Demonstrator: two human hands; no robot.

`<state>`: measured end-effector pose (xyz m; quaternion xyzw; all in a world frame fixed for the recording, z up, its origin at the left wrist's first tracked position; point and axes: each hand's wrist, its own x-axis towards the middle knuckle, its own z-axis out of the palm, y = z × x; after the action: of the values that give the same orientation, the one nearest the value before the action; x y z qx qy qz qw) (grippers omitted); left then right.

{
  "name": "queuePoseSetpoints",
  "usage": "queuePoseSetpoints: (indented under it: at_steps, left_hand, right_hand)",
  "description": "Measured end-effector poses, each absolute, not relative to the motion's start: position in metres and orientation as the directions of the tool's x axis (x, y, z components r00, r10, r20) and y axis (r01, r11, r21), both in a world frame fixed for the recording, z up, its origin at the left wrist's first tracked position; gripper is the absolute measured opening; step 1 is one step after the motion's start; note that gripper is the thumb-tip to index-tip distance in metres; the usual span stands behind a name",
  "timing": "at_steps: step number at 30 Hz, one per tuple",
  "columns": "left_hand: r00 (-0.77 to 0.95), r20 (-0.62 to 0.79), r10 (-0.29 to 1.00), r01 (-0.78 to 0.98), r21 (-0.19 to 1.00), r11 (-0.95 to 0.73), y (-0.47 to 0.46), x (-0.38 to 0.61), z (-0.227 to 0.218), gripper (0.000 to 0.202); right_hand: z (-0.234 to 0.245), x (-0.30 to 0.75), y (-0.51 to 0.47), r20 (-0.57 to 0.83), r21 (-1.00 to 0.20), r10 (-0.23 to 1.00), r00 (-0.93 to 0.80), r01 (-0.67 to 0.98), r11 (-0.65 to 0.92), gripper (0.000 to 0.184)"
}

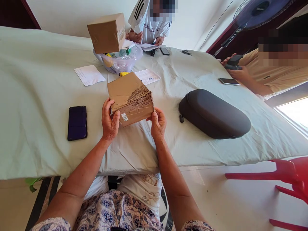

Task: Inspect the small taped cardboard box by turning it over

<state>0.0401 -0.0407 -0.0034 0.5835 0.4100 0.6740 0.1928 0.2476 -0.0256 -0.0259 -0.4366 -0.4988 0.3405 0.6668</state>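
A small brown cardboard box (130, 96), scuffed and taped, is held just above the cloth-covered table (36, 96). My left hand (109, 120) grips its near left corner with thumb on the front face. On the box's near right corner, my right hand (157, 123) pinches with closed fingers. Both forearms reach up from my lap at the table's near edge.
A dark phone (77, 123) lies left of my hands, a grey oval case (214, 114) right. Behind stand a clear bowl (120, 62) with another cardboard box (107, 32) on it and paper slips (89, 75). Two people sit at the far and right sides. Red plastic chair (291, 173) at right.
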Motion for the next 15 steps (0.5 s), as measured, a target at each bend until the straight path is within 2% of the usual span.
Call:
queuePoseSetpoints:
  at_steps: [3, 6, 10, 15]
  left_hand:
    - [-0.243, 0.614, 0.751, 0.17, 0.789, -0.59, -0.041, 0.043, -0.005, 0.048]
    - [-0.253, 0.583, 0.772, 0.135, 0.811, -0.569, -0.043, 0.046, -0.005, 0.048]
    - [-0.277, 0.53, 0.801, 0.089, 0.844, -0.528, -0.044, 0.05, -0.005, 0.049]
    - [-0.325, 0.495, 0.806, 0.045, 0.859, -0.51, -0.045, 0.054, -0.002, 0.049]
  right_hand:
    - [-0.029, 0.25, -0.024, 0.364, -0.914, 0.882, 0.299, -0.067, 0.4, 0.04]
    - [-0.03, 0.246, -0.023, 0.35, -0.917, 0.895, 0.275, -0.094, 0.387, 0.053]
    - [-0.028, 0.229, -0.025, 0.348, -0.923, 0.925, 0.156, -0.115, 0.366, 0.077]
    - [-0.026, 0.214, -0.03, 0.328, -0.933, 0.943, 0.055, -0.135, 0.333, 0.097]
